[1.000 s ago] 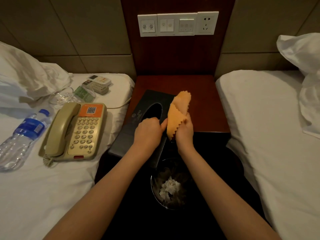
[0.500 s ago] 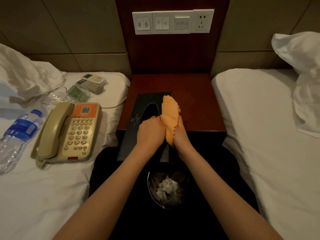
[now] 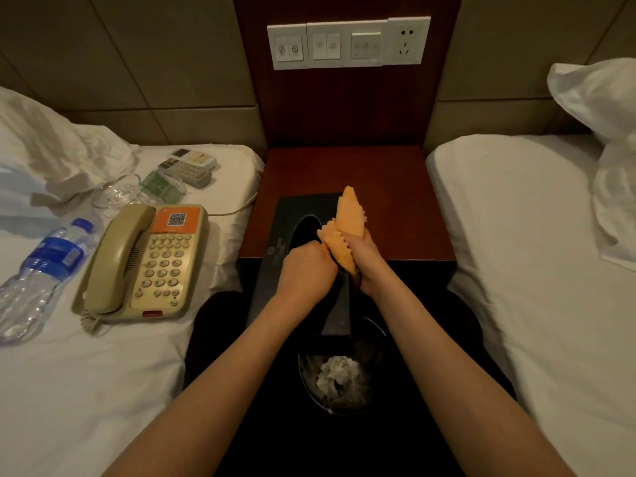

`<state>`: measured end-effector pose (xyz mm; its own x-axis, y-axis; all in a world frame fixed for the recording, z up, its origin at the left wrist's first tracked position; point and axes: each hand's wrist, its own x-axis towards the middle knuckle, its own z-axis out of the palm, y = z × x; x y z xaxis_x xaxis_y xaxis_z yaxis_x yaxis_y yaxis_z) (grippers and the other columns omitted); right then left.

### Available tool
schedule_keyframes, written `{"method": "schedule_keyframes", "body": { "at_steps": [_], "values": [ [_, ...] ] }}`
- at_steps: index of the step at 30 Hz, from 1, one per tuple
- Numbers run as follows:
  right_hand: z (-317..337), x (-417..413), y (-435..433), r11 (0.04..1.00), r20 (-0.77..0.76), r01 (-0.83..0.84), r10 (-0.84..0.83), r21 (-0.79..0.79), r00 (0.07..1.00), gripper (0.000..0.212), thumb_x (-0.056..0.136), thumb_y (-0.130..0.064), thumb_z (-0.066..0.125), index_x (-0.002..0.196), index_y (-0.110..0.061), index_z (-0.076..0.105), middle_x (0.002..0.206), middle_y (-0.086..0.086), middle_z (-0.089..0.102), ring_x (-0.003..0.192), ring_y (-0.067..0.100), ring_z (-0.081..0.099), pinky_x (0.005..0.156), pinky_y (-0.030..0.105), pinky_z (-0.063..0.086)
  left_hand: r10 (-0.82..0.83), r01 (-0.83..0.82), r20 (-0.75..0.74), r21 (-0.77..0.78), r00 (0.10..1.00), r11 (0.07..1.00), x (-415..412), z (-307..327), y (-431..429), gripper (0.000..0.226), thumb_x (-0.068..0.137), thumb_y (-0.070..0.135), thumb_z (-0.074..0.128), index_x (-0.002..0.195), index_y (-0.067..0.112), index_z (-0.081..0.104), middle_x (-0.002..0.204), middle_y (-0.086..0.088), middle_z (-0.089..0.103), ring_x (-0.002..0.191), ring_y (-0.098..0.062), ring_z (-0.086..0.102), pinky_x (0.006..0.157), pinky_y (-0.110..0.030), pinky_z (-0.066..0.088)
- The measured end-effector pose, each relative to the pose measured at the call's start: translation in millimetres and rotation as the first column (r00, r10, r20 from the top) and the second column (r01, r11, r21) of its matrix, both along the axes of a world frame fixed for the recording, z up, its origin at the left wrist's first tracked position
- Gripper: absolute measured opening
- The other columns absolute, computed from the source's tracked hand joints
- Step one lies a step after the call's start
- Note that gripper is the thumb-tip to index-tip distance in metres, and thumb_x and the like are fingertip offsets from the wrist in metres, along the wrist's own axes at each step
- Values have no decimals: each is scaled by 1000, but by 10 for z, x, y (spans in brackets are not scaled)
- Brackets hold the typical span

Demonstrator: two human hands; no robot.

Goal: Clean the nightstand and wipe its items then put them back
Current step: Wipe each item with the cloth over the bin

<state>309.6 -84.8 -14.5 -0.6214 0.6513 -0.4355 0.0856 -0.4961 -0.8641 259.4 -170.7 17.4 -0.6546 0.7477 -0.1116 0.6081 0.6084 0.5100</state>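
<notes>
One orange cloth [image 3: 349,220] in right hand [image 3: 371,261] grip, touching tissue box [image 3: 292,210].

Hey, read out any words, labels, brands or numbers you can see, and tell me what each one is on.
Nothing here can be read as text.
Telephone: QR code on the orange label; lettering and key numbers too small.
Water bottle: blue label, print blurred.
Tissue box: small pale logo and print, too small.
Wall switches: symbols only, too small to make out.
Remote controls: button print too small.
</notes>
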Motion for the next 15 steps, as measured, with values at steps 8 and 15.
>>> {"method": "schedule_keyframes", "body": {
  "at_steps": [8,15],
  "values": [
    [-39,24,130,995,18,-47,49,-90,999,48,93,-30,54,137,-11,47,87,4,63,70,16,62,50,22,49,56,-7,587,-85,807,996,-133,194,76,29,96,17,49,68,13,43,66,-4,42,56,-15,41,53,-26,36],
    [61,182,104,948,106,-310,302,71,948,52,97,-23,47,146,-16,30,118,6,56,103,24,58,84,31,46,248,-321,519,53,818,946,-262,126,156,42,94,12,49,59,17,27,58,-3,27,48,-16,30,51,-29,31]
  ]
}}
